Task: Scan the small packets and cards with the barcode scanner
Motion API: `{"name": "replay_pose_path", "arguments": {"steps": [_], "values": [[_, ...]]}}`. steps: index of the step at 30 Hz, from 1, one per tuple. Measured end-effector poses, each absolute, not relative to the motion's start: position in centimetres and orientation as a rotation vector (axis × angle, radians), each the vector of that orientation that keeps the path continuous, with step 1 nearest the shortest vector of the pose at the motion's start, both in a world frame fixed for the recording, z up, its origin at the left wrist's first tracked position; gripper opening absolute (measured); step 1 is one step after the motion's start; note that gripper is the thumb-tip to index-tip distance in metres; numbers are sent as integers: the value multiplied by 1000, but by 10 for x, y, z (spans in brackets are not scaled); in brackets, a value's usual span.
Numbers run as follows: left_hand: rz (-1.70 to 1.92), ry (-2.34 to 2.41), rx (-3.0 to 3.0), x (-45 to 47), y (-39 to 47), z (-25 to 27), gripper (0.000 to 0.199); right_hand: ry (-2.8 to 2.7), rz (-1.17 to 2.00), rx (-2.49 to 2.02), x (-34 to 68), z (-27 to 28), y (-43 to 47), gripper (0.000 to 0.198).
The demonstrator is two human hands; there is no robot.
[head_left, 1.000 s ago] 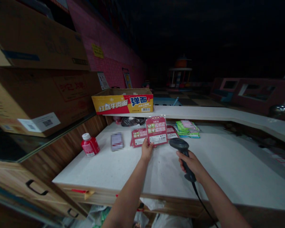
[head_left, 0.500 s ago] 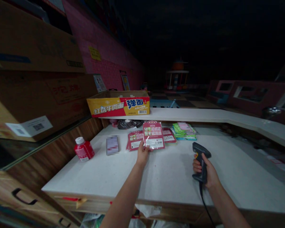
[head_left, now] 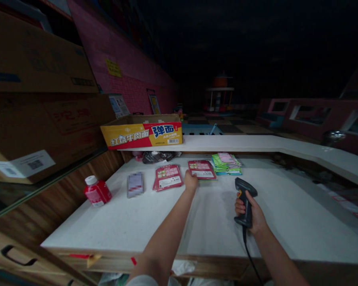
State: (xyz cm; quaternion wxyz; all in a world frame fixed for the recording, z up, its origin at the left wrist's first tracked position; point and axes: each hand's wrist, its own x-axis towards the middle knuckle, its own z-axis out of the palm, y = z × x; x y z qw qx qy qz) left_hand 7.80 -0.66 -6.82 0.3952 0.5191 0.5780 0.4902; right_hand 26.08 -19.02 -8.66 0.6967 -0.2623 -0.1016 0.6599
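My left hand [head_left: 191, 180] is at the near left corner of the right-hand pile of red packets [head_left: 203, 167], thumb on top, gripping the edge of the top packet. The packet lies flat on the pile, with a printed picture grid and a white barcode label. Just to the left, a second pile of red packets [head_left: 168, 177] lies slightly fanned on the white desk. My right hand [head_left: 255, 214] is wrapped round the handle of a dark barcode scanner [head_left: 245, 202], held above the desk with its cord hanging down.
Green and pink packets [head_left: 226, 163] are stacked behind to the right. A red bottle with a white cap [head_left: 98, 192] and a blurred small item [head_left: 135, 184] stand at left. A yellow-red carton [head_left: 141, 136] sits on the raised shelf [head_left: 241, 143]. Large cardboard boxes [head_left: 44, 123] rise at far left.
My left hand has brought the raised red packet down and rightward onto the right pile, uncovering the left pile. My right hand still holds the scanner. The view has shifted slightly.
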Motion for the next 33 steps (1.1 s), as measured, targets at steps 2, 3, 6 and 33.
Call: {"name": "replay_pose_path", "arguments": {"steps": [2,3,6,33], "values": [[1175,1705,1597,83,-12,-62,28,-259,1464,-611,261,-86,-190,38],[1131,1813,1725,84,-16,-59,27,-266,1464,-617,261,-86,-190,39],[936,2007,2027,86,-29,-55,30,-250,1474,-605,261,-86,-191,38],[409,1517,2697,112,-40,-78,50,-204,1467,-595,260,-85,-193,34]]}}
